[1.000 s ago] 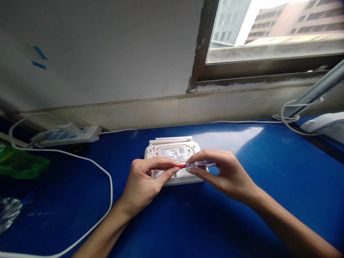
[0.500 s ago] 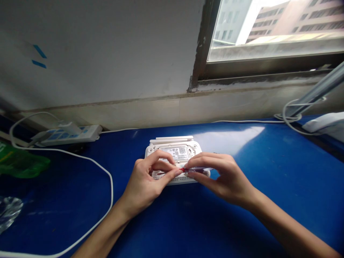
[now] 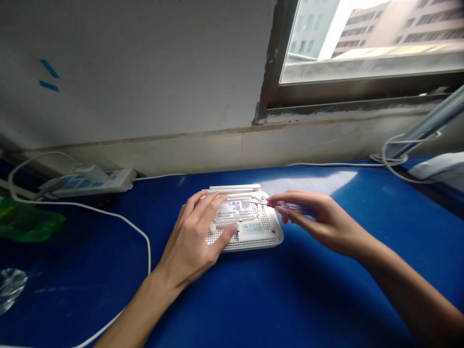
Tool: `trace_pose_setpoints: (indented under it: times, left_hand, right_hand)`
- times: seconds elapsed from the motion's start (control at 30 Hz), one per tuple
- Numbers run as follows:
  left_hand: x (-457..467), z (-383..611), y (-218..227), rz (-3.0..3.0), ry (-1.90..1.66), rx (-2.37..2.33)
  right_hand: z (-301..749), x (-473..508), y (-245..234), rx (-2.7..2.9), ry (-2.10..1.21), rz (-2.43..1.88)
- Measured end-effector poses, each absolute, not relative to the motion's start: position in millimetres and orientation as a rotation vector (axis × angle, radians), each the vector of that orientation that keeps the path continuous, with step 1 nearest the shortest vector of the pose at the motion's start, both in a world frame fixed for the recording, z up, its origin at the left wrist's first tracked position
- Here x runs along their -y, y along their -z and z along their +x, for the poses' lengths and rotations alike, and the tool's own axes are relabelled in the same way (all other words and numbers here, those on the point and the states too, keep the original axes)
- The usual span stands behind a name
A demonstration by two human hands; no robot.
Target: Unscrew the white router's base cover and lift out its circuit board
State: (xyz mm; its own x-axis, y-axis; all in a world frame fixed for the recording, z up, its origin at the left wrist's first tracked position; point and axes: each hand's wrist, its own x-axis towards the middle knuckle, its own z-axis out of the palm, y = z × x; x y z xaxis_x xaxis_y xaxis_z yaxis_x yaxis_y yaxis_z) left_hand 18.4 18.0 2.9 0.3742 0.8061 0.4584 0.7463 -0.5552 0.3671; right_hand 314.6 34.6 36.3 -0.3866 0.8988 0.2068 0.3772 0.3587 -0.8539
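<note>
A white router (image 3: 253, 232) lies upside down on the blue table (image 3: 326, 270), its label and vent holes facing up. My left hand (image 3: 197, 232) rests flat on the router's left half with the fingers spread. My right hand (image 3: 319, 217) pinches a small screwdriver (image 3: 290, 207) with a clear handle and a red collar. The screwdriver's metal tip points left and meets the router's far right corner.
A white power strip (image 3: 90, 181) with plugs sits at the back left, and its white cable (image 3: 143, 237) loops across the table toward me. A green bag (image 3: 29, 222) and crumpled clear plastic (image 3: 10, 285) lie at the left edge. More white cable (image 3: 389, 157) and a white device (image 3: 438, 166) are at the far right.
My left hand let go of the screwdriver's tip and spread flat on the router. My right hand moved the screwdriver from the router's middle up to its far right corner.
</note>
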Motion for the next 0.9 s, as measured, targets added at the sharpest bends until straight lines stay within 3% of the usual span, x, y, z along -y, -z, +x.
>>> trace_pose_setpoints:
  times: [0.17,0.4,0.9]
  left_hand:
    - [-17.6,17.6,4.0,2.641,-0.642,-1.467]
    - [-23.6,8.5,0.8,2.605,-0.606,-1.361]
    - [-28.3,21.9,-18.1,2.711,-0.43,-1.338]
  right_hand:
    - [338.3,-37.5,-41.1,1.953,-1.058,-1.251]
    - [355.8,-41.5,-44.0,2.027,-0.931,-1.325]
    - [376.9,-45.4,-44.3,2.091,-1.086,-1.378]
